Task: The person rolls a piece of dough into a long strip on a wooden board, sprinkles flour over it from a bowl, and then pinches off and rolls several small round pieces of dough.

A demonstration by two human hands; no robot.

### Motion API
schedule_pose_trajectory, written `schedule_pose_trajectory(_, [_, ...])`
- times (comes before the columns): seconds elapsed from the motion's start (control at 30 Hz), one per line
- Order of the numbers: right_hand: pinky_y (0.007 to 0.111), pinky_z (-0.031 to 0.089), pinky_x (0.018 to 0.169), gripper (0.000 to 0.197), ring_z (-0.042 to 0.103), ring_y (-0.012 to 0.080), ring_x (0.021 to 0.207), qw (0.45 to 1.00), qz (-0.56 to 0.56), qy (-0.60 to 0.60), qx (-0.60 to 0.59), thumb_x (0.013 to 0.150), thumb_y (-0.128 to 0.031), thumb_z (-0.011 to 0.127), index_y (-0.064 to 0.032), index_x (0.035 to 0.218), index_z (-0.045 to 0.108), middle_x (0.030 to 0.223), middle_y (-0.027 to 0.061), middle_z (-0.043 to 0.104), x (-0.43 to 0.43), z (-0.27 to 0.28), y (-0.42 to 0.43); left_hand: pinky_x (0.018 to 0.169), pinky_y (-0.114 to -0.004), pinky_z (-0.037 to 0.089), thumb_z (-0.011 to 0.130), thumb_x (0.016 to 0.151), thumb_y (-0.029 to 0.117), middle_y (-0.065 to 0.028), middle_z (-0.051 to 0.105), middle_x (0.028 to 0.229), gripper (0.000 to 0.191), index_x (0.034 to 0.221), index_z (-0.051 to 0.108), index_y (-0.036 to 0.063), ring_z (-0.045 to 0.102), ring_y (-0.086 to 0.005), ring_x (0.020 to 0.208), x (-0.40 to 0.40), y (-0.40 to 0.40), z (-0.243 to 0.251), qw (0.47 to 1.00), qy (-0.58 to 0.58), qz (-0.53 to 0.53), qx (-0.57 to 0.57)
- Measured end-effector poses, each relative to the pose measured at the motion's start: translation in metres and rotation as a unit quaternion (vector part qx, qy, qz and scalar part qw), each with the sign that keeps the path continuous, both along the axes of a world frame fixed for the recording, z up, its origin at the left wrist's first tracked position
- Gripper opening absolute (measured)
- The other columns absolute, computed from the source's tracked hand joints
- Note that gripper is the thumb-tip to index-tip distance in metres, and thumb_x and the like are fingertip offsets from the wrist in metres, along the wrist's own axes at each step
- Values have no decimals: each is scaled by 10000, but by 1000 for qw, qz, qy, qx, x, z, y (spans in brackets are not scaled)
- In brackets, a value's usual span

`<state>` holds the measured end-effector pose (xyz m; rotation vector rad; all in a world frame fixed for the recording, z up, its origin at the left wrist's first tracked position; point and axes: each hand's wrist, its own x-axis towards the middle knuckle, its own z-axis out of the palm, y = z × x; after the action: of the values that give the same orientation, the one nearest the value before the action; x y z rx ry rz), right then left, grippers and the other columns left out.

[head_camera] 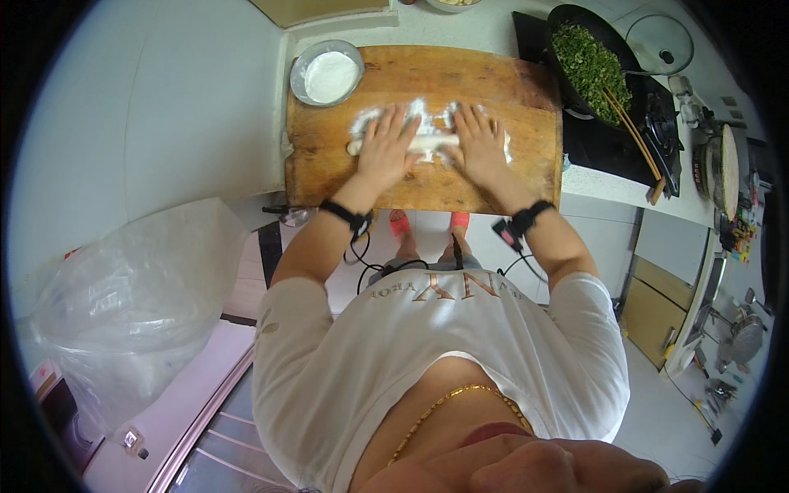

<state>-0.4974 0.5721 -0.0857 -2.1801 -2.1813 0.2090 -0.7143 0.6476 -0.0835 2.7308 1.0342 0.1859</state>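
A pale dough rope (433, 143) lies crosswise on a wooden board (468, 74), among patches of white flour (417, 111). My left hand (387, 145) rests palm down over the rope's left part, fingers spread. The rope's rounded left end pokes out past that hand. Over the right part lies my right hand (479, 138), also flat with its fingers apart and slightly blurred. Between the two hands a stretch of dough shows; what is under the palms is hidden. A bowl of flour (331, 77) stands at the board's back left corner.
A black wok (558, 61) of chopped greens (585, 61) sits on the stove at right, with wooden chopsticks (638, 138) across its rim. A glass lid (659, 43) is behind it. At left are a wall (203, 92) and a large clear plastic bag (142, 308).
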Motion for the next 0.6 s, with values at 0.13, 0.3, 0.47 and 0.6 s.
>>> schedule_pose_trajectory(0.13, [585, 106, 1125, 754, 159, 264, 1444, 998, -42, -21, 51, 911, -566, 428, -95, 1480, 275, 1572, 77, 184, 21, -11, 64, 1135, -496, 159, 573, 884, 446, -216, 214, 1529, 703, 1459, 332, 120, 194, -351, 1419, 12, 59, -12, 999, -15, -5, 33])
schedule_pose_trajectory(0.3, [547, 139, 1129, 774, 201, 263, 1435, 995, 54, -16, 84, 887, -515, 524, -83, 1477, 270, 1562, 109, 207, 16, 2, 6, 1149, -495, 121, 501, 902, 533, -255, 149, 1536, 813, 1472, 246, 13, 122, -390, 1434, -8, 10, 12, 997, 72, 4, -24])
schedule_pose_trajectory(0.47, [520, 152, 1133, 756, 206, 270, 1436, 998, 37, 51, 30, 875, -448, 570, -62, 1463, 293, 1554, 129, 224, -7, 11, -71, 1154, -489, 109, 575, 871, 464, -232, 114, 1553, 870, 1481, 180, -15, 110, -377, 1441, -55, -62, 15, 994, -46, -46, -84])
schedule_pose_trajectory(0.6, [490, 159, 1153, 660, 216, 279, 1433, 987, 82, 128, 49, 884, -287, 554, -36, 1447, 319, 1542, 135, 252, -65, 33, -53, 1151, -469, 146, 548, 889, 322, -211, 193, 1540, 736, 1457, 241, -32, 174, -350, 1432, -60, -66, 15, 989, -118, -8, -85])
